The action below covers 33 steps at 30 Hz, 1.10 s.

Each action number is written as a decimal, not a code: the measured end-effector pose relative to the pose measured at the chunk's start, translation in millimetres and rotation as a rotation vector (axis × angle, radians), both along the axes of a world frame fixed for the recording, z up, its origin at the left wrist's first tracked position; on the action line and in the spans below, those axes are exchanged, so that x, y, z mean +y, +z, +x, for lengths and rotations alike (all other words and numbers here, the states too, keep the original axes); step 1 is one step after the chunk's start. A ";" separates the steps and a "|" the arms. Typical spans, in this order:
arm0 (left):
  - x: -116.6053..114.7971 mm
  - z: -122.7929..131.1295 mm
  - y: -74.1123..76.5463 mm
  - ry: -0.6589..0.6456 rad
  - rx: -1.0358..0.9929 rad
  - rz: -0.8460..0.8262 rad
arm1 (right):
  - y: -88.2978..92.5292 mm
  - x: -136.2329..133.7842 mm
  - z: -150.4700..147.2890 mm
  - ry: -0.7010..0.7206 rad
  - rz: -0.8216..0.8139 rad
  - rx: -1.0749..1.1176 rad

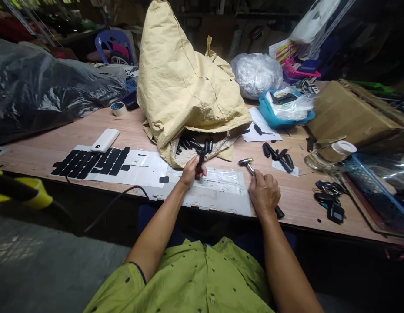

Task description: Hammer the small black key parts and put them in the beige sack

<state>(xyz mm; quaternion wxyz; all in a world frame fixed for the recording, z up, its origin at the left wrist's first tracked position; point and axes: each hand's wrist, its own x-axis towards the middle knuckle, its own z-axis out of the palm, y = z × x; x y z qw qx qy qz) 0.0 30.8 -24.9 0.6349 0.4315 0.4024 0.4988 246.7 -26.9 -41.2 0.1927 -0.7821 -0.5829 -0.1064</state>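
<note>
My left hand (190, 172) is closed round a small black elongated piece (201, 160), held upright just in front of the sack's mouth. My right hand (265, 193) grips the handle of a small hammer (246, 162); its head, with a yellowish face, points away to the left and the black handle end shows below my palm. A large tan sack (185, 78) lies open toward me, with several black pieces (190, 143) spilling inside its mouth. Under my hands a white sheet (218, 191) with clear film lies along the table edge.
Black stickers (86, 163) and a white power bank (105, 140) lie at left; a tape roll (118, 108) sits behind. Rightward are more black pieces (280, 156), a teal basket (270, 114), a glass jar (328, 155), keys (330, 198) and a cardboard box (348, 111).
</note>
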 end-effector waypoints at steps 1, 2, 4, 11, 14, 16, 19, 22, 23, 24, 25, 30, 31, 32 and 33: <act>-0.2 -0.7 0.4 0.006 -0.024 -0.013 | 0.2 0.1 0.0 0.002 0.003 -0.003; -0.4 -1.5 0.7 0.010 -0.050 -0.025 | 0.0 0.2 0.2 0.003 0.010 -0.009; -0.4 -3.2 0.8 0.010 -0.095 -0.050 | -0.7 0.5 0.6 0.001 0.027 -0.025; -1.4 -6.6 1.2 -0.023 -0.146 -0.081 | -1.4 1.2 0.4 -0.003 0.029 -0.039; 0.7 -6.0 1.6 -0.028 -0.178 -0.084 | 0.1 1.3 -0.1 0.004 0.014 -0.028; 3.6 -5.5 2.8 -0.032 -0.190 -0.090 | 1.3 1.6 -0.9 0.006 0.003 -0.019; 1.6 -4.8 7.9 -0.030 -0.146 -0.070 | 2.8 2.3 -2.5 -0.001 -0.006 -0.015; -23.3 -5.7 14.8 -0.012 -0.056 0.058 | 3.6 2.7 -3.6 0.008 -0.008 -0.023; -37.5 -6.6 16.1 -0.038 -0.024 0.106 | 3.6 2.8 -3.7 0.014 -0.010 -0.027; -53.6 -7.5 16.0 -0.097 0.010 0.139 | 3.4 2.8 -3.7 0.019 -0.012 -0.029; -70.6 -8.4 14.2 -0.201 0.043 0.144 | 3.0 2.9 -3.6 0.021 -0.013 -0.031; -130.1 -5.4 -26.4 -0.706 0.255 -0.111 | -0.1 4.2 -3.5 0.000 0.010 -0.035; -133.1 -3.7 -38.8 -0.683 0.347 -0.161 | -0.6 4.6 -3.7 0.000 0.015 -0.037; -133.5 -2.2 -51.0 -0.630 0.462 -0.207 | -1.1 4.9 -4.0 0.002 0.019 -0.038; -132.1 -1.2 -62.4 -0.567 0.595 -0.250 | -1.4 5.1 -4.2 0.004 0.022 -0.040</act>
